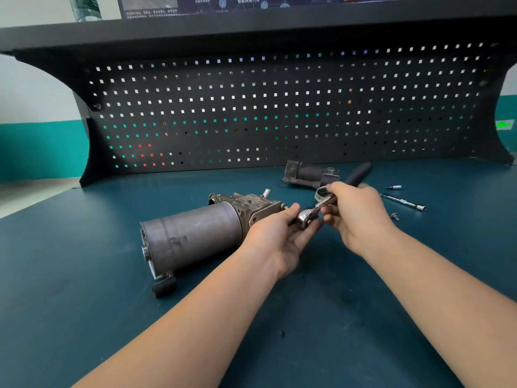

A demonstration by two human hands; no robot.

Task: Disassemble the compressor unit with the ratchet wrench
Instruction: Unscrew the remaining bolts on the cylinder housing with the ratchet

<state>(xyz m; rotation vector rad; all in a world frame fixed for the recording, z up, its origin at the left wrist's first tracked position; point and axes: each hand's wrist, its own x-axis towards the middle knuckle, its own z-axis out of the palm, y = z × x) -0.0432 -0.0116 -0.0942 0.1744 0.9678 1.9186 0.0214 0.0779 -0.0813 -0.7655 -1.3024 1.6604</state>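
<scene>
Compressor unit lying on side, centre of green bench, cylinder end near-left, finned head far-right.

Ratchet wrench held above bench just right of unit. Left hand cradling ratchet head from below, fingers curled round it, likely setting drive. Right hand gripping shank, black handle jutting far.

Removed part, extension bar, bit, loose bolt far right.

Socket on head hidden by fingers. Remaining fasteners unclear.

The poster at the frame's top edge carries small white characters, too blurred to read. A green sign at the right edge is equally illegible.
</scene>
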